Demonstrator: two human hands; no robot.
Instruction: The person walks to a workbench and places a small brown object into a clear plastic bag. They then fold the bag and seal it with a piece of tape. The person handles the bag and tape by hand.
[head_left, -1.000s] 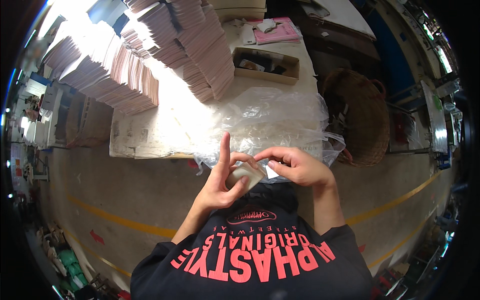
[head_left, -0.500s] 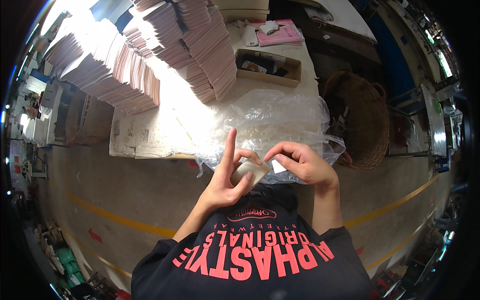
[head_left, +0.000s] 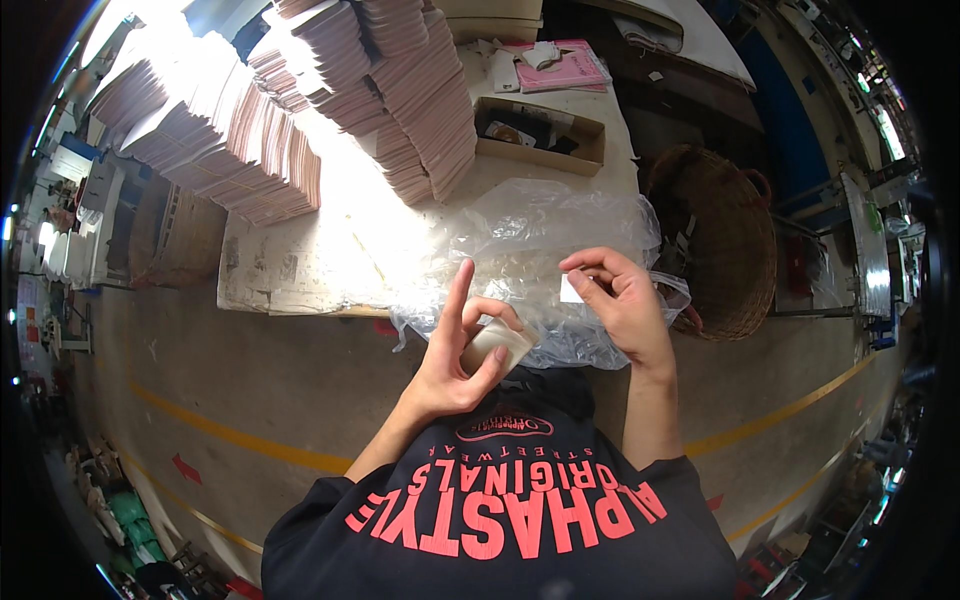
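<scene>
My left hand (head_left: 463,355) grips a small stack of pale cards (head_left: 497,345) between thumb and curled fingers, its index finger pointing straight up. To the right, my right hand (head_left: 622,300) pinches a small white card (head_left: 570,289) between thumb and fingertips, apart from the stack. Beneath both hands, a crumpled clear plastic sheet (head_left: 545,215) lies over the table's near edge.
Tall stacks of pinkish paper (head_left: 270,150) fill the left of the white table (head_left: 270,270). An open cardboard box (head_left: 585,150) with dark items sits farther back, near a pink booklet (head_left: 575,68). A wicker basket (head_left: 735,250) stands at the table's right.
My right hand has moved up and to the right, away from the stack, with the white card in its fingers. My left hand has stayed almost still.
</scene>
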